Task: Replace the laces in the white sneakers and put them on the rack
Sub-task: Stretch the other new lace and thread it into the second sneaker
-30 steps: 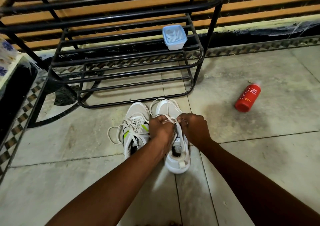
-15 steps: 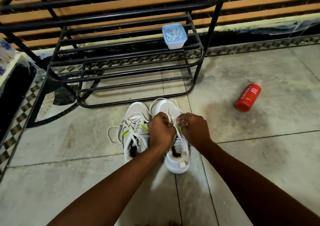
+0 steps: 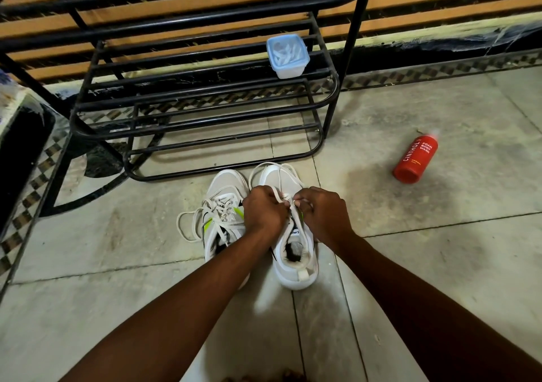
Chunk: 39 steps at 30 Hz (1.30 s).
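Two white sneakers stand side by side on the tiled floor, toes toward the black metal rack [image 3: 205,112]. The left sneaker [image 3: 223,205] has green accents and loose laces trailing out to its left. Over the right sneaker [image 3: 296,252] both my hands work the white lace [image 3: 278,173], which loops forward past the toe. My left hand [image 3: 264,210] grips one strand with curled fingers. My right hand [image 3: 321,211] pinches the other strand close beside it, above the tongue.
A lidded pale blue plastic box [image 3: 288,56] sits on the rack's middle shelf at the right end. A red body wash bottle [image 3: 416,159] lies on the floor to the right. A dark object [image 3: 23,147] stands at the left edge.
Both hands stay on the right sneaker's lace, shifting only slightly toward the toe. The sneakers and the other objects have not moved.
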Each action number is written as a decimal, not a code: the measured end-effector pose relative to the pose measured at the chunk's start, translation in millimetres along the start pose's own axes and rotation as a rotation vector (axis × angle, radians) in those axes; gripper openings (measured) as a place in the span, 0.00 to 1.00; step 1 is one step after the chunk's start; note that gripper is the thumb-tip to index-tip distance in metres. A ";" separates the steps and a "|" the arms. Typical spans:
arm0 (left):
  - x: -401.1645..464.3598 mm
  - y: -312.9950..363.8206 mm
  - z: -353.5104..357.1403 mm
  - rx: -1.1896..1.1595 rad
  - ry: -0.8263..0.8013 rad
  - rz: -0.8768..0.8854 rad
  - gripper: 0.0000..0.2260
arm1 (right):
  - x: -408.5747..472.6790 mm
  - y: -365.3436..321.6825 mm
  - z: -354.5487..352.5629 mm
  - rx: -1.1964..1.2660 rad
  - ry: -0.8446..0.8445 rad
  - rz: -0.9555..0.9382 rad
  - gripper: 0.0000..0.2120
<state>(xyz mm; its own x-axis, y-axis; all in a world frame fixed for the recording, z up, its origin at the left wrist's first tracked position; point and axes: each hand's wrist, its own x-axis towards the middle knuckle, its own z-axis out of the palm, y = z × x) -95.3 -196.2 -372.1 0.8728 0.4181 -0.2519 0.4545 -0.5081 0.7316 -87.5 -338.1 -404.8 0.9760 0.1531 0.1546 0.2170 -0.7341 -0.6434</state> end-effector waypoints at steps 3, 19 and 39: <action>0.2 7.8 -1.8 -0.137 0.004 -0.131 0.06 | 1.5 -0.6 -1.4 0.003 -0.005 -0.010 0.10; -13.5 -6.2 5.1 0.097 0.055 0.206 0.07 | 2.7 -8.1 2.7 -0.186 0.028 -0.119 0.14; -21.1 -14.1 8.9 0.059 0.159 0.248 0.33 | 12.8 48.3 -68.3 0.034 0.423 0.321 0.11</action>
<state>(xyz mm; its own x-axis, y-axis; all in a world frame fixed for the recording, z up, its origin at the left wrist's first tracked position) -118.5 -204.6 -382.7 0.9219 0.3857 0.0358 0.2443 -0.6507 0.7190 -65.5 -416.8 -382.7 0.9038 -0.3610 0.2298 -0.0846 -0.6770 -0.7311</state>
